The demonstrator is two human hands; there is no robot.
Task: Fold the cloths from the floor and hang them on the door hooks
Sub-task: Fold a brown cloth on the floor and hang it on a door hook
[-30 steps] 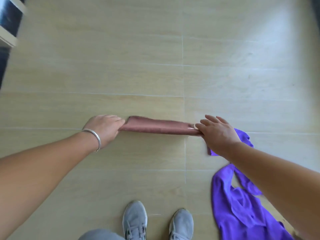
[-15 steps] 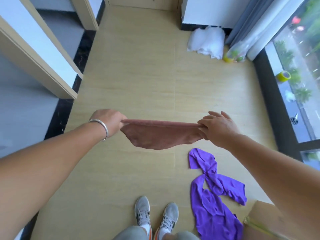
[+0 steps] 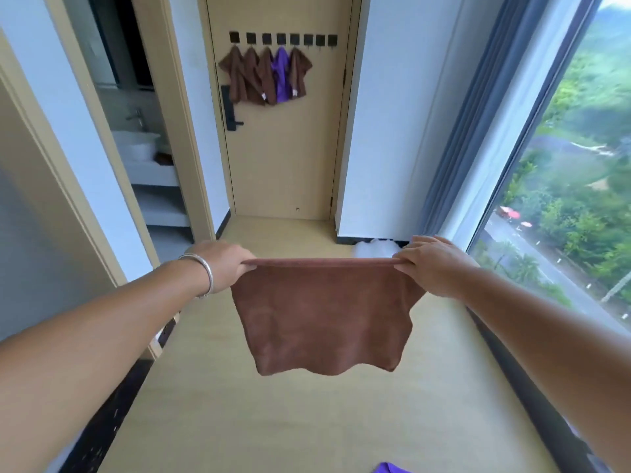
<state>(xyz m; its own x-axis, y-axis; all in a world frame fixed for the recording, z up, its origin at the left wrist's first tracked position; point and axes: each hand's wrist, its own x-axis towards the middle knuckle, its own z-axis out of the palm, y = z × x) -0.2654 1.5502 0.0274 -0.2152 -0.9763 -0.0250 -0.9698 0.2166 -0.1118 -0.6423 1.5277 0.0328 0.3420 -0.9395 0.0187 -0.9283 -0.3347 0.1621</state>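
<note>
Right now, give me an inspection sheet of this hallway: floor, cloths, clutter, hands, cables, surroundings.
Surface: pale wood-look floor, mostly bare.
Job's things: brown cloth held up by its top edge, hanging flat, off the floor. Door hooks, eight in a row; the five on the left carry cloths, four brown and one purple; the three on the right are free. A purple cloth shows at the bottom edge, on the floor.
Clutter: white bundle on the floor by the wall.
Hands: left hand and right hand each pinch a top corner.
Cables: nothing seen.
Surroundings: closed door ahead, washroom opening left, window right.
</note>
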